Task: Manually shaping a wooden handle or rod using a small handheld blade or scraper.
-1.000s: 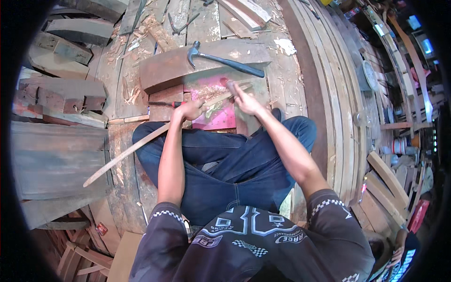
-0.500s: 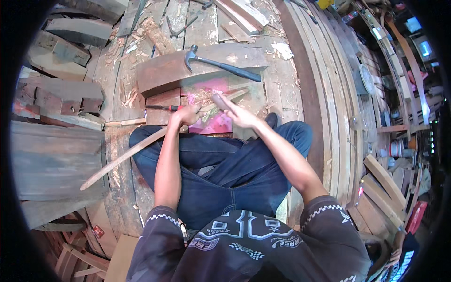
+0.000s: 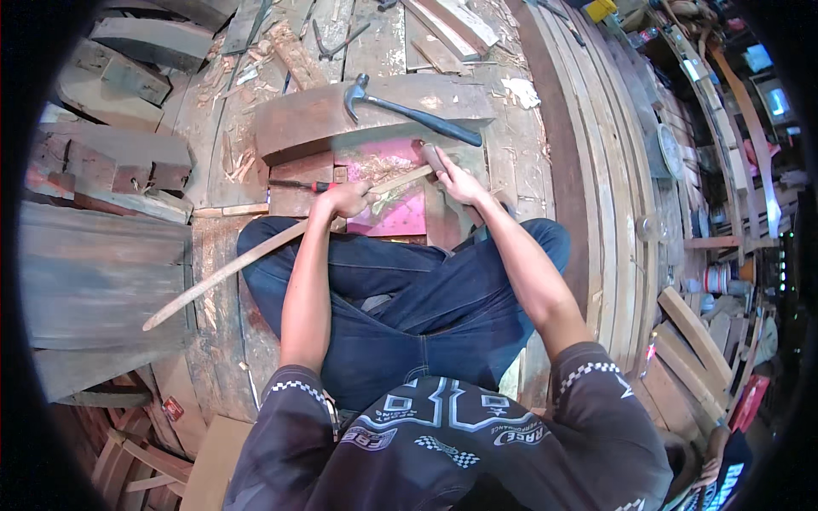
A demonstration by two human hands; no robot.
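Note:
My left hand [image 3: 343, 199] is closed around a long, pale wooden strip [image 3: 223, 273] that runs diagonally over my crossed legs. My right hand [image 3: 457, 182] grips a short greyish-brown tool [image 3: 431, 157] against the strip's far part. Beneath both is a pink board [image 3: 388, 220] scattered with shavings. A red-and-black handled tool [image 3: 322, 186] lies just beyond my left hand. A dark-handled claw hammer [image 3: 417, 117] rests on a thick brown timber [image 3: 298, 141] ahead of me.
Stacked timber [image 3: 111, 162] fills the left; long planks [image 3: 596, 213] run along the right, beside cluttered shelving [image 3: 720, 128]. A plier-like tool [image 3: 332, 47], boards [image 3: 452, 25] and chips lie at the top. Another person's hand [image 3: 709, 468] shows at lower right.
My right hand with the tool slid back toward me along the strip half a second ago and is now forward and right again. My left hand stays about in place on the strip.

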